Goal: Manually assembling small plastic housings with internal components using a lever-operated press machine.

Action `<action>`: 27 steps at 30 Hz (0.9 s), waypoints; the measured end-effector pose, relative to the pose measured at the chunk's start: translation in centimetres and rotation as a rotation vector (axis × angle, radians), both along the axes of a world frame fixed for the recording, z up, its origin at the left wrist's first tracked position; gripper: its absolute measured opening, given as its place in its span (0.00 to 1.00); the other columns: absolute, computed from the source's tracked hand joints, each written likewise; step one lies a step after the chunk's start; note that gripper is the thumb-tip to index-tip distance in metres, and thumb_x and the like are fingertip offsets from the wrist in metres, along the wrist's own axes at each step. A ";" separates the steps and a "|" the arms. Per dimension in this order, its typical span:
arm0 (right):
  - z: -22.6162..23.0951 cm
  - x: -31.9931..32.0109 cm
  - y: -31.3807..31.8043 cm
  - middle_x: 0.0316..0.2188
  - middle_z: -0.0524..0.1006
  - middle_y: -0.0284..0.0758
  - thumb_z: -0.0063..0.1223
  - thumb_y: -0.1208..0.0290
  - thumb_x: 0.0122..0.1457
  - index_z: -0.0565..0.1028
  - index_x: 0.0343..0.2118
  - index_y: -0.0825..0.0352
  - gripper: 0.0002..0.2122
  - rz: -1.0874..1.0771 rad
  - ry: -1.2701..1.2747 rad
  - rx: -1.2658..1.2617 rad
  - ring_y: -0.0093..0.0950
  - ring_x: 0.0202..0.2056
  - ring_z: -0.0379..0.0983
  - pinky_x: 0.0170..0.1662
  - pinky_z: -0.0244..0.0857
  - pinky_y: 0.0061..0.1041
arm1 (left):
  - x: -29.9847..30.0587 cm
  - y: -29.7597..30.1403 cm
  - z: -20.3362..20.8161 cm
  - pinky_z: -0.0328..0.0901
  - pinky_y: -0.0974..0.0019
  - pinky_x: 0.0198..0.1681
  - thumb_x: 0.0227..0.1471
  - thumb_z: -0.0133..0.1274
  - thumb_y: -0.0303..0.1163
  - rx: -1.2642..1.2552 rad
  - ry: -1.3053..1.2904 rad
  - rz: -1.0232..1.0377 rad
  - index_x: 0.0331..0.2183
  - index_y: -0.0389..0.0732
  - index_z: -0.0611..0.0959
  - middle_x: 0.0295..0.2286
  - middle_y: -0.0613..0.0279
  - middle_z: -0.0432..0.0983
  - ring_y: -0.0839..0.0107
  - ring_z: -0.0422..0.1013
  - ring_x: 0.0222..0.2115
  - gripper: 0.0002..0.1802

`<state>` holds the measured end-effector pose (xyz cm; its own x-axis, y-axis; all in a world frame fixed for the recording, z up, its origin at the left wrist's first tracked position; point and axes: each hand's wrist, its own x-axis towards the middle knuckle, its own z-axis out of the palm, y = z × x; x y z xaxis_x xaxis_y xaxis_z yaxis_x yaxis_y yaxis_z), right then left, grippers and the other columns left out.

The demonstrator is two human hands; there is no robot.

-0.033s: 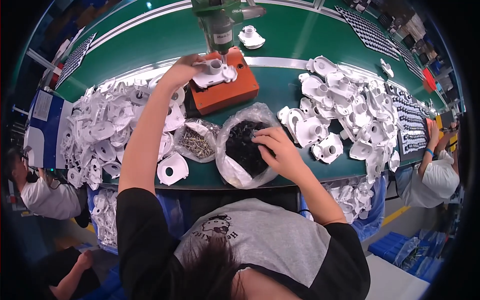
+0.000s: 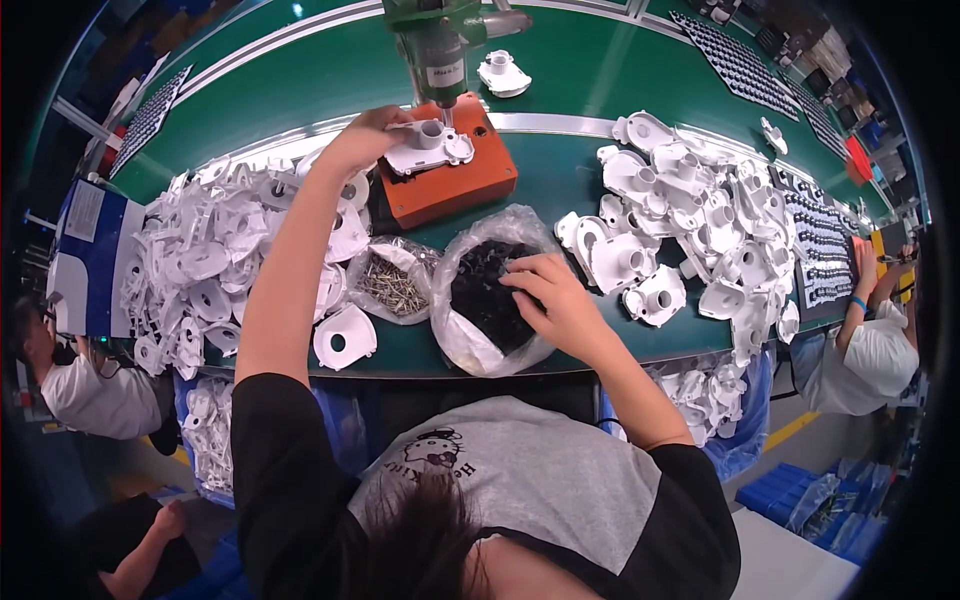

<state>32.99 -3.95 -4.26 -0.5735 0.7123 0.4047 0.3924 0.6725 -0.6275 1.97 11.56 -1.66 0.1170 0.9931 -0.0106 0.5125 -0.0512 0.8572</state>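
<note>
My left hand (image 2: pixel 368 140) holds the left edge of a white plastic housing (image 2: pixel 428 148) with a round tube. This housing sits on an orange block (image 2: pixel 455 185), under the tip of a green press or driver head (image 2: pixel 440 60). My left fingertips are partly hidden. Over a clear plastic bag (image 2: pixel 455 335) of small black parts (image 2: pixel 485 300), my right hand (image 2: pixel 560 300) is bent with its thumb apart from the fingers. Its fingertips are at the black parts; I see nothing held in them. Left of it, a smaller bag holds metal screws or pins (image 2: pixel 393 285).
Heaps of white plastic parts lie at left (image 2: pixel 210 250) and right (image 2: pixel 700 210) on the green table (image 2: pixel 590 350). One white housing (image 2: pixel 503 75) stands behind the block. A blue-white machine (image 2: pixel 92 260) is far left. Other people work at both sides; trays of dark parts (image 2: pixel 825 245) lie right.
My right hand has shifted very slightly left over the black parts. The left hand and the white housing look unmoved.
</note>
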 end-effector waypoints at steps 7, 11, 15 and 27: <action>-1.6 -1.1 0.5 0.32 0.70 0.34 0.56 0.75 0.45 0.75 0.30 0.65 0.08 -0.039 -0.278 -0.034 0.34 0.38 0.65 0.42 0.62 0.31 | 3.8 -2.3 0.0 0.66 0.61 0.41 0.45 0.50 0.34 0.286 0.698 0.214 0.40 0.43 0.78 0.39 0.52 0.70 0.59 0.72 0.36 0.16; -1.6 -1.6 0.9 0.28 0.69 0.33 0.56 0.75 0.44 0.74 0.27 0.65 0.06 -0.046 -0.281 0.024 0.33 0.36 0.64 0.40 0.62 0.31 | 4.9 -3.2 -0.3 0.66 0.56 0.38 0.42 0.51 0.35 0.598 1.027 0.341 0.37 0.44 0.78 0.39 0.54 0.69 0.57 0.69 0.37 0.16; -1.1 -1.9 1.2 0.30 0.70 0.34 0.54 0.77 0.44 0.74 0.26 0.66 0.05 -0.084 -0.199 0.072 0.34 0.35 0.67 0.39 0.63 0.29 | 4.6 -3.0 -2.1 0.65 0.57 0.40 0.43 0.49 0.31 0.561 0.907 0.269 0.36 0.36 0.75 0.37 0.51 0.71 0.57 0.68 0.38 0.15; 3.9 -1.8 6.2 0.26 0.72 0.29 0.51 0.81 0.47 0.70 0.30 0.71 0.06 0.059 0.050 -0.721 0.15 0.28 0.68 0.31 0.63 0.15 | 6.1 -7.9 -1.8 0.55 0.55 0.54 0.35 0.59 0.58 0.643 0.709 0.109 0.39 0.25 0.72 0.44 0.39 0.67 0.49 0.60 0.49 0.44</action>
